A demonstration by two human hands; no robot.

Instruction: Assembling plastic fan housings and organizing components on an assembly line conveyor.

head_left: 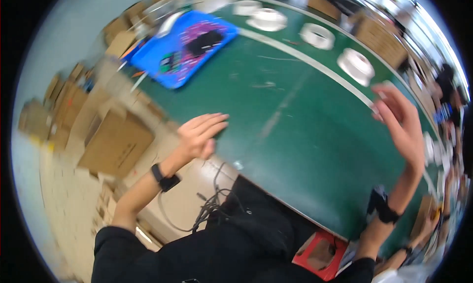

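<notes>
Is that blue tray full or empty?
Partly full: the blue tray holds a black item and green pieces, with bare blue showing beside them.

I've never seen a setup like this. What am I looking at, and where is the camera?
There's no machine here, just a person's two bare hands. The single picture comes from a wide fisheye camera worn on the head, looking down, so straight edges bend.

The left hand is near the edge of a green table, fingers extended and apparently empty. The right hand has curled fingers; blur hides whether its grip holds anything.

On the table sit a blue tray of dark, green and pinkish items and, along the far side, white reels.
</notes>
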